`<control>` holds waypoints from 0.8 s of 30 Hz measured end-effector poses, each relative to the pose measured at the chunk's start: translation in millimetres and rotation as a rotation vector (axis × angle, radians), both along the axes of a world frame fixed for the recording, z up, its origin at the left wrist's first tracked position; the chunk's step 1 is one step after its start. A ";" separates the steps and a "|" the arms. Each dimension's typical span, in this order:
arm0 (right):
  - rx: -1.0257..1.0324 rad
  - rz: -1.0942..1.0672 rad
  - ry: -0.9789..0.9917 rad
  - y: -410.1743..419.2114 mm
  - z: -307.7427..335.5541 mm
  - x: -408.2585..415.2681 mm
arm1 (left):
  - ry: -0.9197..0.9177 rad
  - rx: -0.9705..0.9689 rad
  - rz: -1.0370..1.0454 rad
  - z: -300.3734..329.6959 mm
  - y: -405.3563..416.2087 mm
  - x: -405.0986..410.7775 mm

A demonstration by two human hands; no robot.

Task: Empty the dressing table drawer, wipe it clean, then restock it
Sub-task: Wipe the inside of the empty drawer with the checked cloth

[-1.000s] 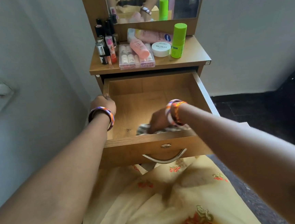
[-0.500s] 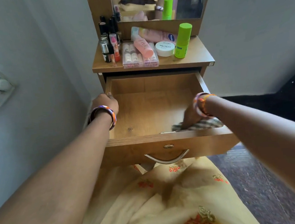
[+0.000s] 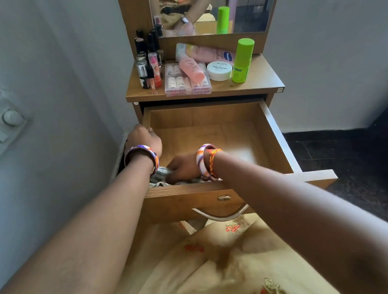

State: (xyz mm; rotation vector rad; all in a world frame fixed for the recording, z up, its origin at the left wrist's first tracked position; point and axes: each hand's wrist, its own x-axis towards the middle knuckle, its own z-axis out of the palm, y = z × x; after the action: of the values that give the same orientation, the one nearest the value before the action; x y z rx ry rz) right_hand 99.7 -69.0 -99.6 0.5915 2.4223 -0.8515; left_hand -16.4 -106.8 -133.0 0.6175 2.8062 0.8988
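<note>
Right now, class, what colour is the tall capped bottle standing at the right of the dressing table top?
Bright lime green bottle, seen best in the head view.

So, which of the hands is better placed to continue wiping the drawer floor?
The right hand, probably. It presses the striped cloth on the drawer floor near the front left corner. The left hand holds the drawer's left wall, so it steadies the drawer and has no cloth.
</note>
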 end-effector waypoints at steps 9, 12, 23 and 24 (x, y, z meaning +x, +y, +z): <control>0.091 -0.521 0.322 68.7 32.4 70.8 | 0.425 0.100 -0.569 9.7 16.1 36.7; 0.113 -0.831 0.581 89.8 53.4 101.1 | 0.272 -0.164 -0.853 10.6 38.6 67.5; 0.266 -0.691 -0.031 99.1 -14.9 120.0 | 0.255 -0.384 -0.925 -4.2 69.5 103.8; 0.264 -0.720 -0.064 104.6 -21.7 117.8 | 0.231 -0.376 -0.886 -8.9 68.5 100.0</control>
State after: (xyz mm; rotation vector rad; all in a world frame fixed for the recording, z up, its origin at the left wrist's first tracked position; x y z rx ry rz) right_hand 217.6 35.7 -121.3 1.6232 2.2789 -0.7486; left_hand 83.6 -38.3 -141.8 1.7462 2.3181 0.1274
